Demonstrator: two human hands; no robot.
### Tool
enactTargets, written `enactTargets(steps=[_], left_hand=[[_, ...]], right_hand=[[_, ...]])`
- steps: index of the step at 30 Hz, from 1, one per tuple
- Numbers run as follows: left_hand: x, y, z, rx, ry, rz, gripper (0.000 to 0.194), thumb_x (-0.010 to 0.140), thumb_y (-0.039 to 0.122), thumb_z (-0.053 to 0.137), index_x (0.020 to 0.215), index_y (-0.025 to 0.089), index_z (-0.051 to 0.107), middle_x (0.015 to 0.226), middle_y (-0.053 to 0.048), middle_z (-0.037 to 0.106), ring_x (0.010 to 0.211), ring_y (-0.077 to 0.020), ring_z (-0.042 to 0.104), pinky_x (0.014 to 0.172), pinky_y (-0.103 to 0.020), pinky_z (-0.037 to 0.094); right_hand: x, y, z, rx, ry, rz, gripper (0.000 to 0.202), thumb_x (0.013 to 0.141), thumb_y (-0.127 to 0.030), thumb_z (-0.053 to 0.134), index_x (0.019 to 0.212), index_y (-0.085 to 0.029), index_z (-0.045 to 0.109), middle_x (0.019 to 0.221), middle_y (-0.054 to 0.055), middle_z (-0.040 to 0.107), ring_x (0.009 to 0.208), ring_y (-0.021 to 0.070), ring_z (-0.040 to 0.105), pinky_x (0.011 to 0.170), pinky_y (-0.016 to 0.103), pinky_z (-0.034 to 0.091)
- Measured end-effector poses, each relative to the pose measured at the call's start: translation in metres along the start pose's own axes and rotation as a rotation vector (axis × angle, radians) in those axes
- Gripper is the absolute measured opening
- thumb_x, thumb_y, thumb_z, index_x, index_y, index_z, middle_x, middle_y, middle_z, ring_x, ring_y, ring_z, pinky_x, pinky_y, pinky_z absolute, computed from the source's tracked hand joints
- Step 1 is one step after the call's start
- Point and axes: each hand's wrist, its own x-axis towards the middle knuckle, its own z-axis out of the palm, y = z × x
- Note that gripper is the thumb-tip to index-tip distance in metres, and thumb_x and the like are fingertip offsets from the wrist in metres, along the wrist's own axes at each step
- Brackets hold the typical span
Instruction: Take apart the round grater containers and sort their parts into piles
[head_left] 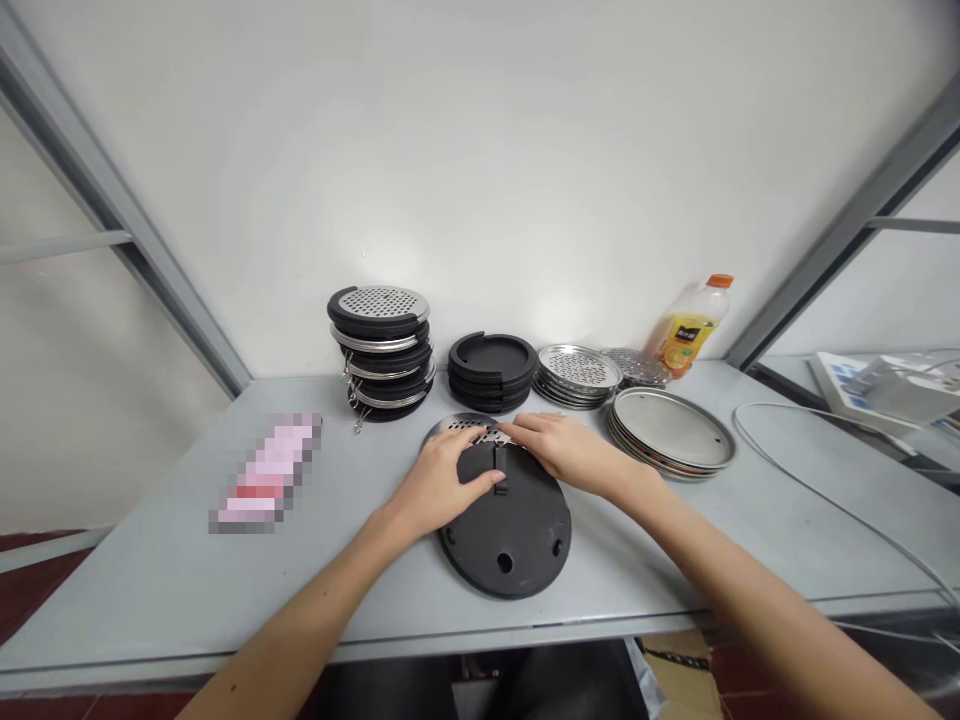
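A black round disc (506,540) with several holes and a raised clip in its upper middle lies on the grey table in front of me. Past its far edge shows a perforated metal disc (454,426), partly covered by the black one and by my fingers. My left hand (442,470) grips the discs from the left, its thumb on the clip and its fingers curled over the perforated metal. From the right, my right hand (562,448) holds the far edge by the clip, fingers together. A small metal piece shows between the fingertips; its shape is unclear.
Behind stand a tall stack of black-rimmed perforated discs (381,312), black rings (493,362), perforated metal discs (577,368) and metal plates (675,428). An orange-capped bottle (690,330) stands back right. A blurred pink item (270,465) lies left, a white cable (825,490) right.
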Motion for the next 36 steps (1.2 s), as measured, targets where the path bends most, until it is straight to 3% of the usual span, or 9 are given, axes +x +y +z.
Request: enactTargets(steps=[6,12,17,25,36], left_hand=[[-0.001,0.0,0.004,-0.011,0.024,0.02,0.044,0.078,0.039,0.069,0.116,0.018,0.062,0.119,-0.01,0.067,0.113,-0.0272,0.059,0.102,-0.047,0.043],[-0.003,0.007,0.0,-0.122,0.053,-0.031,0.037,0.079,0.034,0.067,0.112,0.019,0.06,0.113,-0.008,0.068,0.105,-0.0253,0.062,0.097,-0.044,0.046],[-0.004,0.007,-0.001,-0.181,0.034,-0.103,0.037,0.076,0.039,0.07,0.106,0.021,0.061,0.106,-0.005,0.068,0.101,-0.0258,0.062,0.092,-0.042,0.047],[-0.004,0.004,0.001,-0.216,0.0,-0.08,0.043,0.074,0.039,0.073,0.112,0.023,0.062,0.109,-0.004,0.07,0.102,-0.0247,0.063,0.093,-0.04,0.047],[-0.004,0.001,0.005,-0.237,0.011,-0.106,0.051,0.071,0.039,0.076,0.116,0.018,0.065,0.122,-0.01,0.066,0.115,-0.0277,0.06,0.103,-0.042,0.044]], right_hand=[[0.002,-0.011,-0.019,-0.18,-0.117,0.021,0.022,0.092,-0.01,0.042,0.101,-0.012,0.062,0.088,0.009,0.064,0.075,0.0172,0.061,0.071,0.029,0.042],[0.007,-0.034,-0.031,-0.336,-0.09,0.092,0.015,0.089,-0.008,0.046,0.095,-0.013,0.059,0.087,0.008,0.065,0.074,0.0198,0.062,0.064,0.031,0.038],[0.008,-0.04,-0.028,-0.376,-0.099,0.088,0.013,0.09,-0.009,0.046,0.095,-0.013,0.057,0.086,0.008,0.064,0.074,0.0208,0.062,0.061,0.031,0.038],[0.006,-0.04,-0.018,-0.375,-0.17,0.127,0.015,0.091,-0.008,0.043,0.099,-0.011,0.056,0.091,0.011,0.063,0.08,0.0232,0.062,0.056,0.03,0.039],[0.013,-0.046,-0.013,-0.378,-0.203,0.188,0.016,0.091,-0.008,0.043,0.1,-0.01,0.056,0.093,0.014,0.064,0.083,0.0251,0.063,0.055,0.03,0.042]])
